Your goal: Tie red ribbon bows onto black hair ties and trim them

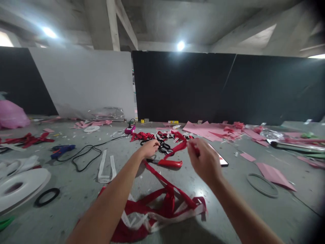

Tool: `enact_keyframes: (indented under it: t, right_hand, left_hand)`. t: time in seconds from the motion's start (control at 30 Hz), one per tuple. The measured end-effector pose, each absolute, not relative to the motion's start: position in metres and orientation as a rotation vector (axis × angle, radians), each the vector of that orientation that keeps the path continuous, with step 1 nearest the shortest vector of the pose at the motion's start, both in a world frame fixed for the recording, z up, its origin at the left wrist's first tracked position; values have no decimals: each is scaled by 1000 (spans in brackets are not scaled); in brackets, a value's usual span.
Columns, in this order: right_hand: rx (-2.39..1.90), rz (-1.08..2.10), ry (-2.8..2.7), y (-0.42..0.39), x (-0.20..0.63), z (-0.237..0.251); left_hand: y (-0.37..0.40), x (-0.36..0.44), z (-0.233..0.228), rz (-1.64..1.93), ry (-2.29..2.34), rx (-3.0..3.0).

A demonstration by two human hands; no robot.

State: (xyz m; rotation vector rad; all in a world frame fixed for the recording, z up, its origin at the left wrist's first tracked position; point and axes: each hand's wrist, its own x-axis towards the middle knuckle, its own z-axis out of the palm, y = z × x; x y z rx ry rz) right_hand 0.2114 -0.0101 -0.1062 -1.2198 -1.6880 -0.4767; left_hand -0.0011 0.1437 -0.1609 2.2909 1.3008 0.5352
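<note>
My right hand (pixel 204 158) is closed, with red ribbon (pixel 180 145) showing at its curled fingers. My left hand (pixel 150 148) has its fingertips drawn together beside several black rings (pixel 164 146); what they pinch, if anything, is too small to make out. Between the hands lies a red-handled tool (pixel 170 164), its dark end partly behind my left wrist. Below it, a heap of red ribbon with white strips (pixel 167 203) spreads across the grey table, partly covered by my left forearm. More crumpled red ribbon (pixel 143 136) sits behind the rings.
A blue glue gun (pixel 62 150) and a black cord (pixel 92 147) lie left, near a white roll (pixel 30 183) and a black ring (pixel 47 197). A phone (pixel 223 161) lies beside my right hand. Pink sheets (pixel 203 129) and a grey ring (pixel 262 185) are rightward.
</note>
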Motion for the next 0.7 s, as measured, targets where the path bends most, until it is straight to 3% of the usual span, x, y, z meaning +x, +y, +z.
enact_keyframes:
  t: [0.1,0.2,0.7]
  right_hand:
    - [-1195,-458,-1847,8,234,-164]
    - [-1251,-438,-1817,17,245,-187]
    - [-1460,-278,-1878,14,236,-190]
  left_hand:
    - [146,-8,-153,642,1184,2254]
    - [145,-14,-149,705,1125,2227]
    - [145,-19,-142,874,1266,2233]
